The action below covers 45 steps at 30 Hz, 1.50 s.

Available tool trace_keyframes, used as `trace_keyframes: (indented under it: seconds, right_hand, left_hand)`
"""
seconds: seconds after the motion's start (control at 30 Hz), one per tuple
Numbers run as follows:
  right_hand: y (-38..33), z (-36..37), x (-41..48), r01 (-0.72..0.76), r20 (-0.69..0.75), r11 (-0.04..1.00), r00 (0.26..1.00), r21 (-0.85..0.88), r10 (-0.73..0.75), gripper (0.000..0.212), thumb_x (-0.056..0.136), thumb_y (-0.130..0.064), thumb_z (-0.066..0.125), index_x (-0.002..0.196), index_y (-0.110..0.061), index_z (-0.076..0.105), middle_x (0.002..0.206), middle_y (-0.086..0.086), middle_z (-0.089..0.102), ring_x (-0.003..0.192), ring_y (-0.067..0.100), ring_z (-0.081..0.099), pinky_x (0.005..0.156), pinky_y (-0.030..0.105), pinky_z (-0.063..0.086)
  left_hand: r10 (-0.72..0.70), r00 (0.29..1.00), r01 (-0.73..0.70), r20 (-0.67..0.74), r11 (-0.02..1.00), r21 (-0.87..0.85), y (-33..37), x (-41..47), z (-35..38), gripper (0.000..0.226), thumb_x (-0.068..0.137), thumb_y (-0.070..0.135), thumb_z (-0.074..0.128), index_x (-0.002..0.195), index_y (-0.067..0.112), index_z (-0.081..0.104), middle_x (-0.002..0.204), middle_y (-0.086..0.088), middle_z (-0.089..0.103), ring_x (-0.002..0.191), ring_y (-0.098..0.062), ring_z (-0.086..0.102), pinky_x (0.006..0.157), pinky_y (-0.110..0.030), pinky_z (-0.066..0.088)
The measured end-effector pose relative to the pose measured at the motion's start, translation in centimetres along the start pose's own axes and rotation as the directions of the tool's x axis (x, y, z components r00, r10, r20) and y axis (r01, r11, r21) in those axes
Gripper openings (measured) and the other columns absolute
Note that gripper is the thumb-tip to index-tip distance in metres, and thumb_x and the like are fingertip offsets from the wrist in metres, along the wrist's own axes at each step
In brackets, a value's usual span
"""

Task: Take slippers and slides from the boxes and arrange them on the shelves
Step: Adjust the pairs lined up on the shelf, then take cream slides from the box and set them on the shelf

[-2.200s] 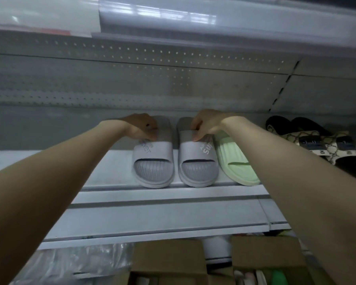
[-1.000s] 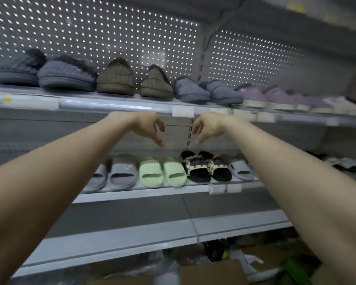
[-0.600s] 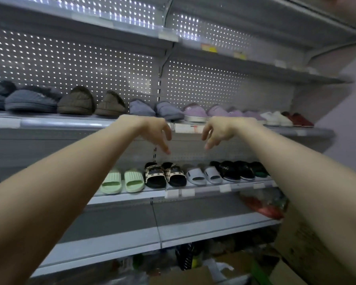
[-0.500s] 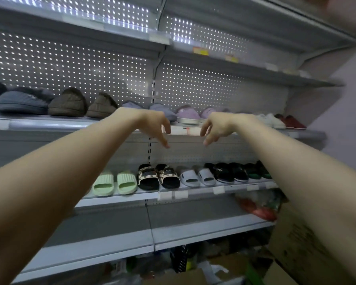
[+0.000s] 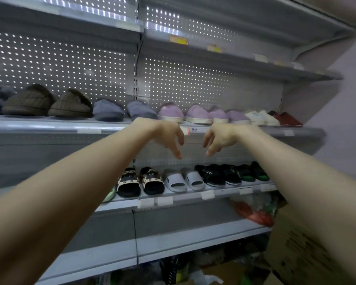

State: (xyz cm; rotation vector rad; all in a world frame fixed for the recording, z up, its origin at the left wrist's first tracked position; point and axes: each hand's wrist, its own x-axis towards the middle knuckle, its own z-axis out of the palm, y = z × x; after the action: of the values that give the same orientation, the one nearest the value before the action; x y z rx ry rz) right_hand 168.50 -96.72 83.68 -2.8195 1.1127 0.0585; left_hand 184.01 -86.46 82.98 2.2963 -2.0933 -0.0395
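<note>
Both arms reach forward in front of the grey shelving. My left hand and my right hand hang empty with fingers loosely drooping, level with the edge of the upper shelf. Below them, the lower shelf carries a row of slides: a patterned black-and-cream pair, a white pair, a black pair marked "Super" and a black-and-green pair. A light green slide peeks out from behind my left forearm.
The upper shelf holds closed slippers: brown knitted, blue-grey, lilac, white and dark red. A cardboard box stands at the lower right, with bagged goods and clutter under the shelves.
My hands let go of the grey slides on the lower shelf and lifted away empty. The view swung up and to the right along the shelving.
</note>
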Motion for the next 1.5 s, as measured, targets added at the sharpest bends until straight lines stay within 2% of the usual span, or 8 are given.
trace_keyframes:
  seconds: [0.27, 0.37, 0.63, 0.73, 0.87, 1.07, 1.2, 1.5]
  right_hand:
    - [6.7, 6.7, 7.6, 0.145, 0.124, 0.988, 0.983, -0.056, -0.137, 0.036, 0.075, -0.033, 0.078, 0.107, -0.022, 0.066, 0.105, 0.0, 0.068, 0.092, 0.017, 0.063, 0.091, 0.036, 0.05]
    - [8.9, 10.3, 10.8, 0.226, 0.2, 0.973, 0.956, -0.034, -0.215, 0.038, 0.075, -0.032, 0.078, 0.11, -0.021, 0.067, 0.105, 0.0, 0.067, 0.091, 0.016, 0.063, 0.088, 0.035, 0.051]
    - [11.4, 25.1, 18.2, 0.297, 0.477, 0.95, 0.824, 0.095, -0.305, 0.041, 0.076, -0.029, 0.078, 0.112, -0.014, 0.065, 0.109, 0.004, 0.067, 0.093, 0.018, 0.063, 0.087, 0.032, 0.053]
    - [11.7, 31.4, 19.9, 0.269, 0.549, 0.956, 0.784, 0.119, -0.289, 0.041, 0.073, -0.035, 0.08, 0.109, -0.02, 0.066, 0.106, 0.002, 0.067, 0.088, 0.015, 0.064, 0.091, 0.039, 0.052]
    - [11.9, 40.2, 21.6, 0.231, 0.627, 0.958, 0.724, 0.171, -0.287, 0.042, 0.075, -0.031, 0.078, 0.113, -0.018, 0.065, 0.112, 0.003, 0.063, 0.1, 0.021, 0.058, 0.088, 0.034, 0.049]
    - [12.5, 54.9, 23.1, 0.166, 0.74, 0.964, 0.618, 0.206, -0.264, 0.045, 0.078, -0.03, 0.076, 0.118, -0.013, 0.063, 0.115, -0.002, 0.061, 0.106, 0.021, 0.058, 0.082, 0.026, 0.045]
    - [13.3, 64.5, 23.2, 0.057, 0.791, 0.974, 0.574, 0.218, -0.21, 0.047, 0.08, -0.025, 0.075, 0.121, -0.01, 0.059, 0.119, 0.007, 0.06, 0.108, 0.023, 0.057, 0.086, 0.031, 0.046]
    - [14.1, 84.2, 22.8, -0.102, 0.82, 0.962, 0.55, 0.253, -0.157, 0.041, 0.079, -0.017, 0.075, 0.116, -0.005, 0.062, 0.116, 0.013, 0.064, 0.103, 0.026, 0.061, 0.092, 0.037, 0.049]
  left_hand:
    - [-0.17, 0.982, 0.178, 0.078, 0.978, -0.11, 0.7, 7.0, 9.2, 0.054, 0.07, 0.048, 0.074, 0.117, 0.029, 0.059, 0.114, 0.011, 0.059, 0.1, -0.014, 0.055, 0.097, -0.037, 0.045]
    - [-0.225, 0.963, 0.251, 0.148, 0.949, -0.19, 0.6, 8.6, 14.7, 0.05, 0.072, 0.046, 0.073, 0.116, 0.025, 0.059, 0.116, 0.007, 0.059, 0.094, -0.014, 0.053, 0.086, -0.026, 0.042]
    - [-0.384, 0.814, 0.534, 0.437, 0.791, -0.3, -1.6, 9.2, 28.5, 0.063, 0.075, 0.041, 0.074, 0.129, 0.018, 0.051, 0.118, -0.001, 0.062, 0.105, -0.021, 0.056, 0.088, -0.029, 0.042]
    - [-0.42, 0.778, 0.589, 0.467, 0.745, -0.311, -2.5, 9.2, 33.8, 0.059, 0.074, 0.038, 0.074, 0.126, 0.021, 0.053, 0.115, 0.001, 0.064, 0.1, -0.02, 0.057, 0.09, -0.03, 0.045]
    - [-0.394, 0.739, 0.622, 0.547, 0.711, -0.328, -4.0, 9.8, 42.7, 0.056, 0.073, 0.037, 0.075, 0.121, 0.015, 0.056, 0.113, -0.002, 0.064, 0.105, -0.023, 0.059, 0.092, -0.033, 0.046]
    - [-0.318, 0.689, 0.67, 0.651, 0.62, -0.407, -4.6, 9.6, 57.1, 0.054, 0.076, 0.028, 0.074, 0.124, 0.014, 0.053, 0.114, -0.005, 0.063, 0.108, -0.022, 0.058, 0.079, -0.021, 0.038]
    - [-0.295, 0.643, 0.718, 0.707, 0.553, -0.422, -5.0, 9.0, 67.0, 0.051, 0.071, 0.03, 0.077, 0.116, 0.012, 0.06, 0.108, -0.007, 0.064, 0.103, -0.025, 0.059, 0.085, -0.03, 0.047]
    - [-0.307, 0.555, 0.797, 0.773, 0.461, -0.389, -5.6, 7.4, 85.2, 0.063, 0.076, 0.034, 0.074, 0.132, 0.02, 0.048, 0.129, -0.004, 0.055, 0.119, -0.022, 0.049, 0.09, -0.022, 0.037]
